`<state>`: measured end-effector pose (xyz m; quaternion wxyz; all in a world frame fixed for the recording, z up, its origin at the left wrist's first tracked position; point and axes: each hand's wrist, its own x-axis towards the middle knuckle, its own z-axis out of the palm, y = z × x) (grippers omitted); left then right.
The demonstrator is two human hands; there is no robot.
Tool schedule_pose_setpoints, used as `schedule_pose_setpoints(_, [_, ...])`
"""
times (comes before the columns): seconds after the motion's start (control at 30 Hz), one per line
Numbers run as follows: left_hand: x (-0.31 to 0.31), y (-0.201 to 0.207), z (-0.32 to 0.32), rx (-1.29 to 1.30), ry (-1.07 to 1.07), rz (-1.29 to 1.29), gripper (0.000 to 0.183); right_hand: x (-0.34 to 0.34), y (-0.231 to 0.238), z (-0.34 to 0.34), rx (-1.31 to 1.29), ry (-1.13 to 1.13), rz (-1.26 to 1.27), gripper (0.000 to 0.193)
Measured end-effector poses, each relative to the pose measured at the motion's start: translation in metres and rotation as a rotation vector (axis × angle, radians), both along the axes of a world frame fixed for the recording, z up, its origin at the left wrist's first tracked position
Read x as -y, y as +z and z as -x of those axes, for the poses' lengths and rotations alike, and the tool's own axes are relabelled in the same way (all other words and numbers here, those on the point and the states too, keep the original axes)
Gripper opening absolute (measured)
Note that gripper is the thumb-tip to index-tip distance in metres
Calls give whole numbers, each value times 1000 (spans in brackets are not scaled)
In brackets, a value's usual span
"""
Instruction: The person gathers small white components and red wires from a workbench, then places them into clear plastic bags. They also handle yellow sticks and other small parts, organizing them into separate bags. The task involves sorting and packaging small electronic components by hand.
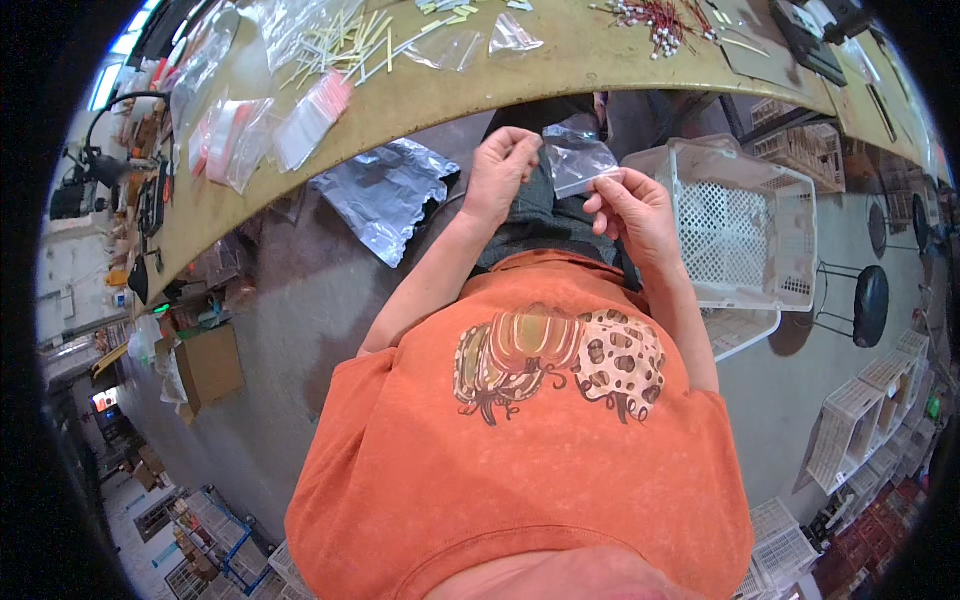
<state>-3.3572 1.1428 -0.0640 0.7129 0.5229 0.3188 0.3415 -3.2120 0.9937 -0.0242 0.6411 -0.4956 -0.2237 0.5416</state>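
Note:
My right hand (632,207) pinches the edge of a small clear plastic bag (582,165) between thumb and fingers. The bag hangs over my lap, just beyond the table's near edge. My left hand (503,172) is beside the bag on its left, fingers curled and pressed together. What the left fingers hold, if anything, is too small to make out. To the left of that hand lies a crinkled silver foil bag (385,195), below the table edge.
On the table (440,95) are stacked clear bags with red edges (312,122), yellow and white strips (350,50), another clear bag (445,50) and red wires with white ends (665,25). A white plastic crate (795,240) stands at my right, with a black stool (870,305) farther right.

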Motion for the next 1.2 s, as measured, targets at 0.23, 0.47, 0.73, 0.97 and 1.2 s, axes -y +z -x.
schedule_pose_setpoints(0.23, [19, 56, 2, -173, -172, -659, 18, -17, -12, -5, 19, -16, 56, 18])
schedule_pose_setpoints(0.47, [2, 36, 3, -295, -245, -321, 12, -42, -16, -2, 116, 38, 67, 19])
schedule_pose_setpoints(0.73, [-16, 29, -18, -477, -53, -775, 7, -57, -23, -16, 53, 159, 272, 22])
schedule_pose_setpoints(0.97, [-26, 42, -26, -408, -346, -1115, 6, -64, -29, -47, -198, 52, 266, 22])
schedule_pose_setpoints(1.2, [-34, 49, -23, -371, -405, -973, 10, -65, 10, -53, 932, -31, -319, 24])
